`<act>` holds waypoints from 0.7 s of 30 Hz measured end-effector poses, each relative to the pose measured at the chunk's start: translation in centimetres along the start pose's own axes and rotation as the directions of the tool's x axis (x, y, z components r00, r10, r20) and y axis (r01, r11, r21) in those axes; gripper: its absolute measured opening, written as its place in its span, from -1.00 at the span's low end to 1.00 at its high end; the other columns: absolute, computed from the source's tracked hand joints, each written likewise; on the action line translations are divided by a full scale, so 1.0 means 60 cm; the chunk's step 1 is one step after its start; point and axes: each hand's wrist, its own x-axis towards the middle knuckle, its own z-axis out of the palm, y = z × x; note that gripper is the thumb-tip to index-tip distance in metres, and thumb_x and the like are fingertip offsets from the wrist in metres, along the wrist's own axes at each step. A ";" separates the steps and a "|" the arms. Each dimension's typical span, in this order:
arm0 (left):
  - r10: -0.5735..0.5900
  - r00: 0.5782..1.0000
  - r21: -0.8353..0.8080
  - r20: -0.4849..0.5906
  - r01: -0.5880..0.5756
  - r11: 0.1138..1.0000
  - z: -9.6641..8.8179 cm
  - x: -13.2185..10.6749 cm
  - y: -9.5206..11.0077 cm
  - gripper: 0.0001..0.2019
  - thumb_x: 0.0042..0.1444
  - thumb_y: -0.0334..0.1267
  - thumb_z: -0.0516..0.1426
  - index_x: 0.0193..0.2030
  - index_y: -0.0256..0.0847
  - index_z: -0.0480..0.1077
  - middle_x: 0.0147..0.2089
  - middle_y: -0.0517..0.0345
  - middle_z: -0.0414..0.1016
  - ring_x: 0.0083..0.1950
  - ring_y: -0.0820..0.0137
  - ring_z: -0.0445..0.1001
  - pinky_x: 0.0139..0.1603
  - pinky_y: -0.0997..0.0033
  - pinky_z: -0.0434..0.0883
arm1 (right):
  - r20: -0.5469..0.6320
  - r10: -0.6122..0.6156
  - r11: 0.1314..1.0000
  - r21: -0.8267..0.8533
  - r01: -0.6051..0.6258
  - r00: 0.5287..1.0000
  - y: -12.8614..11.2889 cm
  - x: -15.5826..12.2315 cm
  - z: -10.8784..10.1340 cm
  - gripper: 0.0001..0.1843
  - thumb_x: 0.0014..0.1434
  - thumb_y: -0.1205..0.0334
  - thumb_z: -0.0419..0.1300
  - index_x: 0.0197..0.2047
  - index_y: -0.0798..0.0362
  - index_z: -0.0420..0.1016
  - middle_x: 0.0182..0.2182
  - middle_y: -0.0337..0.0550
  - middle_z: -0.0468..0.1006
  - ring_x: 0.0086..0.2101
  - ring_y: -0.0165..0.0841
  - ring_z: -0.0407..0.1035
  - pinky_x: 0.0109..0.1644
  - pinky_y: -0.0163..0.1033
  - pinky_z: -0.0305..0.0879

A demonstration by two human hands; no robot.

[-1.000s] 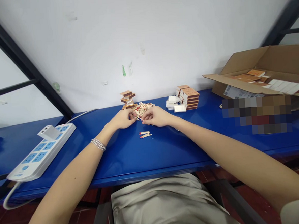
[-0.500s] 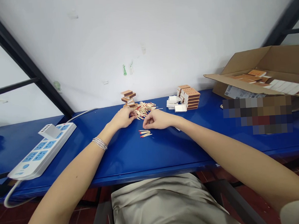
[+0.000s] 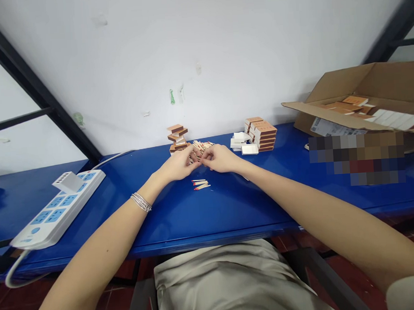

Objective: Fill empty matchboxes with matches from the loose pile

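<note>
Grips curled, fingertips nearly meeting, the left hand (image 3: pixel 175 167) and right hand (image 3: pixel 220 158) sit above the blue bench (image 3: pixel 169 218) at a heap of loose matchsticks (image 3: pixel 206 146), any pinched match hidden, with a few red-tipped matches (image 3: pixel 201 185) lying just below the hands.

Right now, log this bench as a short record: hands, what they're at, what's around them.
Left hand: fingers at the loose matchsticks, silver bracelets on wrist
Right hand: fingers meet the left's over that pile; any hold hidden
In front: red-tipped matches, lying apart
Behind: stacked matchboxes
To the right: white trays, stacked matchboxes
Surface: blue bench
Far left: white power strip
Far right: open cardboard box
</note>
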 end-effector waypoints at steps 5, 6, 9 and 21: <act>-0.005 1.000 0.233 -0.020 0.010 0.972 -0.005 0.003 -0.022 -0.88 0.04 -0.31 0.12 -0.25 -0.20 0.39 -0.27 0.09 0.46 -0.25 0.32 0.40 -0.24 0.34 0.32 | 0.086 0.038 0.998 0.042 -0.042 0.996 0.002 -0.001 -0.010 -0.84 0.04 0.25 0.19 -0.40 0.12 0.57 -0.55 -0.20 0.55 -0.53 -0.45 0.38 -0.40 -0.38 0.22; -0.011 1.000 0.248 -0.006 0.012 0.969 -0.005 0.003 -0.025 -0.87 0.03 -0.31 0.12 -0.24 -0.20 0.40 -0.28 0.09 0.45 -0.25 0.31 0.39 -0.24 0.34 0.32 | 0.145 0.026 0.997 0.068 -0.036 0.989 0.000 -0.002 -0.011 -0.84 0.04 0.24 0.20 -0.38 0.13 0.58 -0.54 -0.19 0.56 -0.54 -0.46 0.37 -0.41 -0.38 0.22; -0.026 0.999 0.264 0.023 0.019 0.964 -0.002 0.004 -0.032 -0.83 0.04 -0.29 0.10 -0.22 -0.21 0.44 -0.28 0.06 0.44 -0.23 0.29 0.39 -0.20 0.31 0.33 | 0.353 -0.074 0.990 0.137 0.027 0.933 -0.006 -0.007 -0.013 -0.83 0.02 0.24 0.22 -0.35 0.13 0.60 -0.49 -0.19 0.58 -0.51 -0.46 0.39 -0.41 -0.39 0.23; -0.054 0.998 0.284 0.041 0.040 0.958 0.011 0.006 -0.038 -0.80 0.17 -0.23 0.04 -0.19 -0.21 0.46 -0.24 0.03 0.37 -0.27 0.29 0.36 -0.23 0.29 0.31 | 0.237 -0.050 0.997 -0.049 0.063 0.970 -0.005 -0.008 -0.017 -0.85 -0.02 0.35 0.20 -0.37 0.09 0.60 -0.43 -0.20 0.61 -0.43 -0.43 0.42 -0.32 -0.39 0.26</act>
